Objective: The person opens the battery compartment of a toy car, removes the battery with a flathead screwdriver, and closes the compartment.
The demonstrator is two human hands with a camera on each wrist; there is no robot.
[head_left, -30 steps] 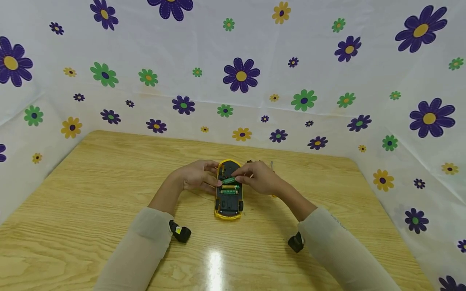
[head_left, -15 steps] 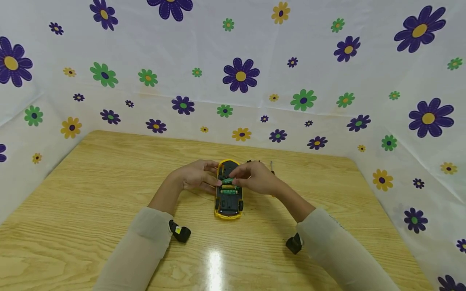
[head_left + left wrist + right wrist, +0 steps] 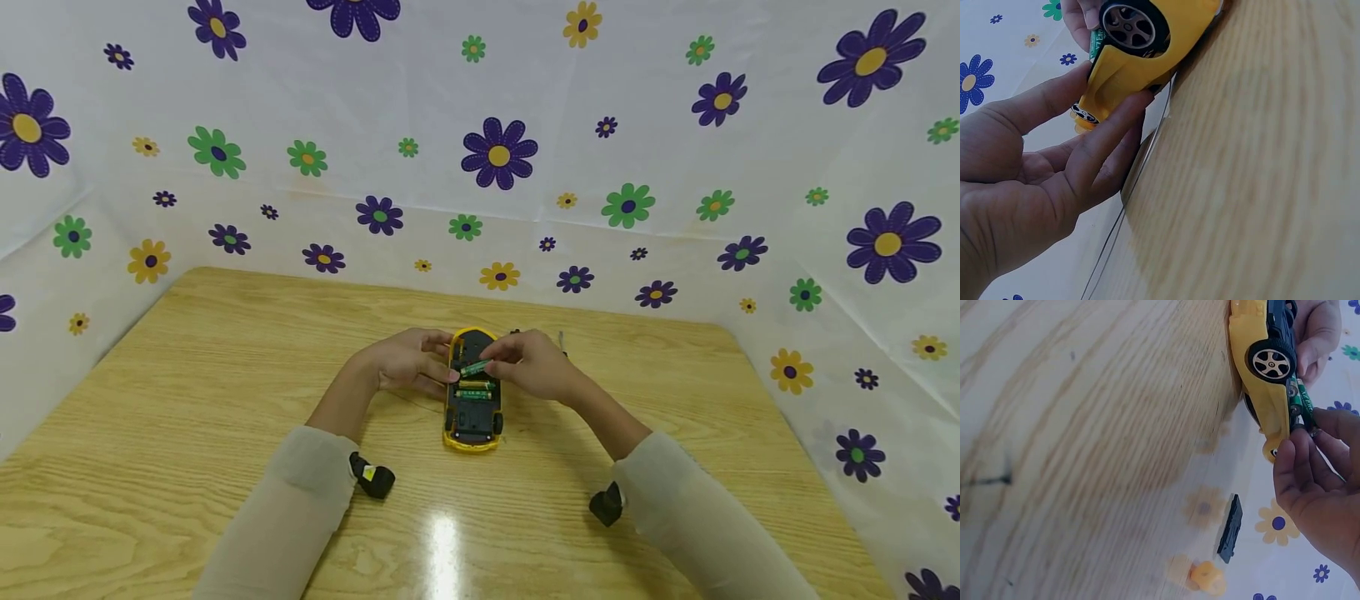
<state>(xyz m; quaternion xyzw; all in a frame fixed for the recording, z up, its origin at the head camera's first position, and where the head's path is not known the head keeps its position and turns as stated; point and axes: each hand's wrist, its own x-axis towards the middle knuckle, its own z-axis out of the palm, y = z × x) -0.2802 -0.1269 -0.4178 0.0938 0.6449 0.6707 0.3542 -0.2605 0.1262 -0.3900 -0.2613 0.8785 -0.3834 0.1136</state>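
Observation:
A yellow toy car lies upside down on the table, its black underside facing up. My left hand holds it along the left side, thumb at the edge of the battery compartment; the left wrist view has the fingers on the yellow body. Between thumb and fingers, my right hand pinches a green battery, which slants over the compartment's far end. Two more batteries lie side by side just below it. In the right wrist view the held battery sticks up at an angle near the fingertips.
A flat black plastic piece lies beyond the right hand, with a small orange-yellow object beside it. A thin metal shaft shows behind the right hand. A flower-print cloth stands behind the wooden table.
Half a second ago the right fingers reached further over the battery, hiding more of it. Now they have drawn back slightly and the battery slants more. The left hand and car stay put.

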